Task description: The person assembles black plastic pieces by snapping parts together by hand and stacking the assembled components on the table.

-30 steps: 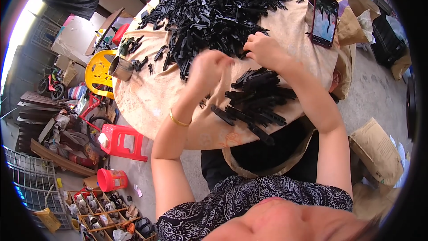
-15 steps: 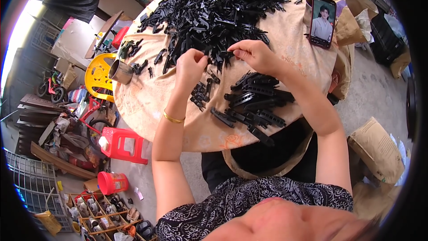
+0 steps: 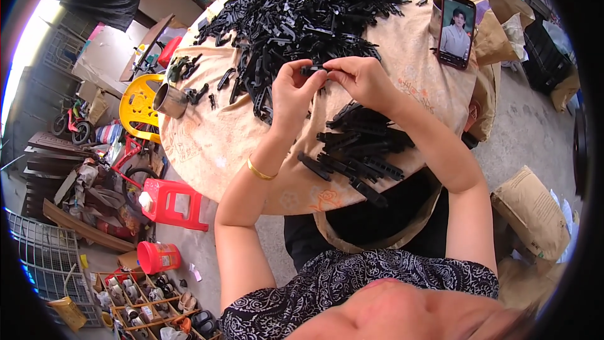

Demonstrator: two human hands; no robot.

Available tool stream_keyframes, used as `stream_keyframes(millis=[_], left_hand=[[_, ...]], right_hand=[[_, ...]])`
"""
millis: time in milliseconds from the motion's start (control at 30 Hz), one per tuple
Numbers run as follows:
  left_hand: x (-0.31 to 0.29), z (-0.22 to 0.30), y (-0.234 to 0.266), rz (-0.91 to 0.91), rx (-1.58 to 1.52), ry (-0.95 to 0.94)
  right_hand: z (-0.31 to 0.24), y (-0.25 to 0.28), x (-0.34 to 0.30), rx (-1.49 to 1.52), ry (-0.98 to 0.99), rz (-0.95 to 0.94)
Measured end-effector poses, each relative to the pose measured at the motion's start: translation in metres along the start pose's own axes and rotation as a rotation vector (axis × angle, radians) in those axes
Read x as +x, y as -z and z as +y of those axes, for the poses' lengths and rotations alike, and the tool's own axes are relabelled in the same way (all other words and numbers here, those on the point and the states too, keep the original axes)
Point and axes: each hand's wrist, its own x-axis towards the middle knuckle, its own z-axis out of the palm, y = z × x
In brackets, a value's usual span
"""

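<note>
My left hand [image 3: 293,96] and my right hand [image 3: 362,83] meet above the near edge of a big heap of small black plastic parts [image 3: 308,19]. Pinched between the fingertips of both is one small black plastic part [image 3: 312,70]; its exact kind is too small to make out. Just below my right forearm lies a bunch of longer, slotted black plastic strips [image 3: 365,145] on the cloth-covered round table [image 3: 201,145]. A few loose black pieces near my left wrist are mostly hidden by that hand.
A phone [image 3: 455,31] leans upright at the table's right, in front of a metal cup. Another metal cup [image 3: 170,101] tilts at the left edge near a yellow chair [image 3: 139,102]. A red stool [image 3: 175,204] and paper bags [image 3: 531,211] stand around the table.
My left hand has moved right and slightly up to meet my right hand. The black part now shows between both sets of fingers; my left forearm covers the small loose pieces.
</note>
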Motion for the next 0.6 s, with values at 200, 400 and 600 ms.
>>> stream_keyframes(millis=[200, 400, 600], left_hand=[[0.003, 0.000, 0.013, -0.096, 0.020, -0.064], [-0.001, 0.000, 0.012, -0.105, 0.117, -0.245], [-0.003, 0.007, 0.011, -0.123, 0.122, -0.263]], right_hand=[[-0.003, 0.012, 0.008, -0.103, 0.123, 0.003], [0.001, 0.014, 0.006, 0.083, 0.018, -0.141], [-0.009, 0.017, 0.006, 0.027, 0.021, -0.082]])
